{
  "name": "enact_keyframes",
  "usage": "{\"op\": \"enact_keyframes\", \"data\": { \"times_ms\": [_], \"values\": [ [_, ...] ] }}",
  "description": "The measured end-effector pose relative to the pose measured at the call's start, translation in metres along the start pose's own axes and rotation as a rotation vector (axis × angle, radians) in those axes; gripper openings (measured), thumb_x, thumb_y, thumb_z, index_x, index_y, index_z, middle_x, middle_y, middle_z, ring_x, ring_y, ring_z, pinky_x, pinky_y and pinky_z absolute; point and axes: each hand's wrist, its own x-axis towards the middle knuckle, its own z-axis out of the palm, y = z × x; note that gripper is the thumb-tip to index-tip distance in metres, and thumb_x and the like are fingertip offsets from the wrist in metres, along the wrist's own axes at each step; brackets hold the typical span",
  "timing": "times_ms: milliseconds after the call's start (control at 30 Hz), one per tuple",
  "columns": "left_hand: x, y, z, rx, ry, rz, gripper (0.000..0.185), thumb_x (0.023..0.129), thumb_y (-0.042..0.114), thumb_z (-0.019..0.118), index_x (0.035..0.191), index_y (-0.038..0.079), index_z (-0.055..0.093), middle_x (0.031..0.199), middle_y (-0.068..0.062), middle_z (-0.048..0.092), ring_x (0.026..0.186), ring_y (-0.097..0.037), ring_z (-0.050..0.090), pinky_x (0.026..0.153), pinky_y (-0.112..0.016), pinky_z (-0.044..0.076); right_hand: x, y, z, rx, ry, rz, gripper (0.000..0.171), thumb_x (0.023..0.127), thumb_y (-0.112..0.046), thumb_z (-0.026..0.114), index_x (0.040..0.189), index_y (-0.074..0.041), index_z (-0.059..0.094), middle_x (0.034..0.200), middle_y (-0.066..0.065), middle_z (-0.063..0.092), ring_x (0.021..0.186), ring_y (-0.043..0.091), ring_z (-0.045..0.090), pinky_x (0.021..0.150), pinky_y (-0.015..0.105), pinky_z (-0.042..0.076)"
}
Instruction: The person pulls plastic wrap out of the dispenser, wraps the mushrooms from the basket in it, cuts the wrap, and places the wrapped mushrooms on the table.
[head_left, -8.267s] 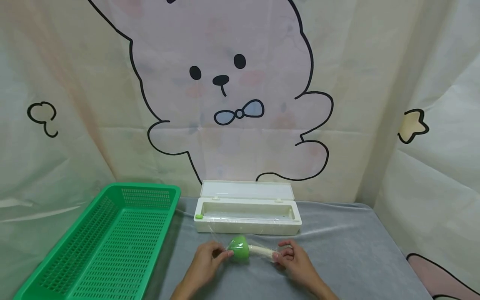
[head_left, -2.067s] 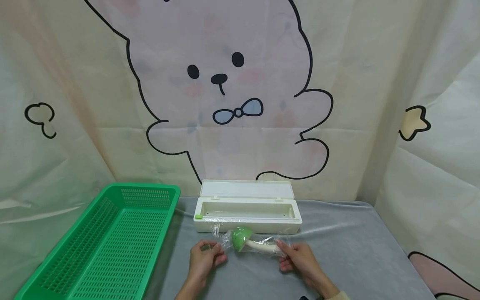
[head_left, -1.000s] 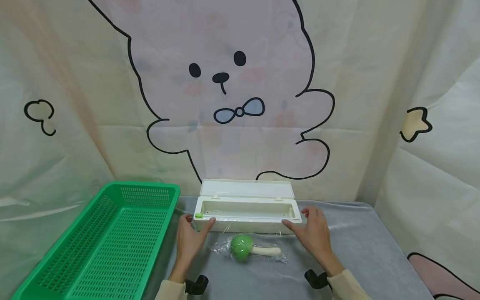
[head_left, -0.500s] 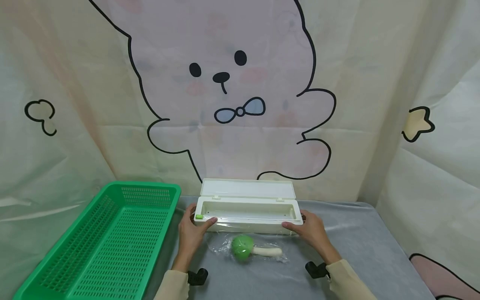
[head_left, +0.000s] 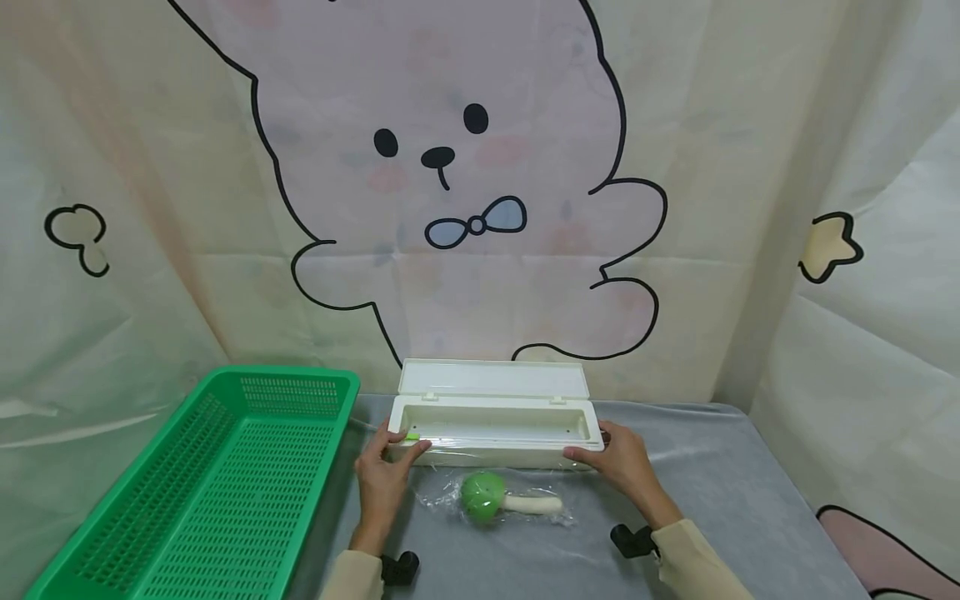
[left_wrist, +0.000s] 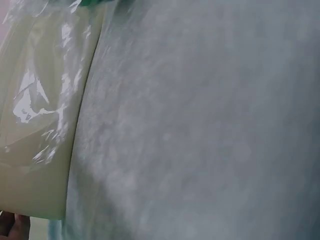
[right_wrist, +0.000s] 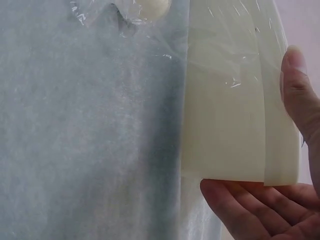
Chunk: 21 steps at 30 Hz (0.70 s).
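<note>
A white cling-film box (head_left: 495, 454) stands open on the grey cloth, its lid (head_left: 493, 378) tilted back. My left hand (head_left: 390, 452) grips the box's left end, with the thumb on the front rim by the green slider (head_left: 412, 436). At the other end my right hand (head_left: 600, 454) grips the box, thumb (right_wrist: 299, 90) on one face and fingers (right_wrist: 260, 205) curled round the other. Film lies over the box wall (left_wrist: 35, 125). A green-capped toy mushroom (head_left: 483, 497) wrapped in clear film lies just in front of the box, between my wrists.
A large green perforated basket (head_left: 225, 483) stands at the left, close to the box. The grey cloth-covered table (head_left: 712, 500) runs to the right. A cartoon-bear curtain (head_left: 465, 208) hangs right behind the box.
Both hands let go of the wrapped mushroom, which now lies on the cloth. They moved to the box ends and took hold; the left thumb now sits at the green slider.
</note>
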Motion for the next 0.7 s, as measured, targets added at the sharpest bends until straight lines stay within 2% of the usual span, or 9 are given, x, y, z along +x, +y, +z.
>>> {"op": "enact_keyframes", "data": {
  "times_ms": [167,333,500,533,633,700],
  "values": [
    [-0.002,0.000,0.002,-0.048,-0.001,0.033,0.031,0.070,0.004,0.092,0.097,-0.004,0.078,0.133,-0.023,0.061,0.125,-0.043,0.056,0.101,-0.031,0.045,-0.001,-0.002,0.000,0.003,0.002,0.007,0.066,0.071,-0.047,0.091,0.112,0.001,0.071,0.098,0.010,0.073,0.082,0.019,0.063,0.066,0.034,0.050],
    [-0.001,-0.001,0.002,-0.117,-0.027,0.077,0.026,0.073,-0.005,0.088,0.097,-0.006,0.078,0.128,-0.027,0.057,0.119,-0.043,0.054,0.093,-0.012,0.040,-0.002,-0.002,-0.001,0.000,0.008,0.000,0.068,0.071,-0.047,0.091,0.114,0.002,0.071,0.100,0.011,0.073,0.083,0.020,0.064,0.066,0.035,0.050],
    [-0.002,0.020,-0.004,-0.103,-0.066,0.108,0.022,0.076,-0.014,0.081,0.096,-0.013,0.075,0.127,-0.036,0.053,0.112,-0.048,0.054,0.089,-0.011,0.040,-0.003,-0.002,-0.002,-0.006,0.011,-0.012,0.068,0.072,-0.046,0.091,0.114,0.003,0.071,0.101,0.013,0.073,0.085,0.022,0.065,0.068,0.037,0.051],
    [-0.002,0.020,-0.004,-0.098,-0.076,0.103,0.021,0.076,-0.013,0.081,0.097,-0.013,0.075,0.128,-0.036,0.052,0.113,-0.048,0.054,0.089,-0.012,0.039,-0.002,-0.002,-0.002,-0.007,0.012,-0.017,0.067,0.072,-0.046,0.091,0.114,0.002,0.071,0.101,0.013,0.074,0.085,0.022,0.065,0.068,0.038,0.051],
    [0.001,0.014,-0.006,-0.066,-0.102,0.082,0.024,0.078,-0.009,0.082,0.102,-0.010,0.075,0.129,-0.033,0.053,0.116,-0.045,0.052,0.092,-0.020,0.040,-0.002,-0.002,-0.002,-0.004,0.010,-0.029,0.064,0.072,-0.045,0.091,0.112,0.001,0.071,0.100,0.012,0.074,0.084,0.020,0.065,0.068,0.037,0.051],
    [0.004,0.001,-0.006,-0.064,-0.122,0.046,0.038,0.080,-0.004,0.083,0.116,-0.007,0.072,0.128,-0.030,0.054,0.116,-0.041,0.053,0.093,-0.025,0.043,-0.002,-0.002,-0.002,0.000,0.009,-0.032,0.062,0.072,-0.045,0.091,0.110,0.001,0.071,0.099,0.011,0.074,0.082,0.019,0.064,0.066,0.035,0.051]
  ]
}}
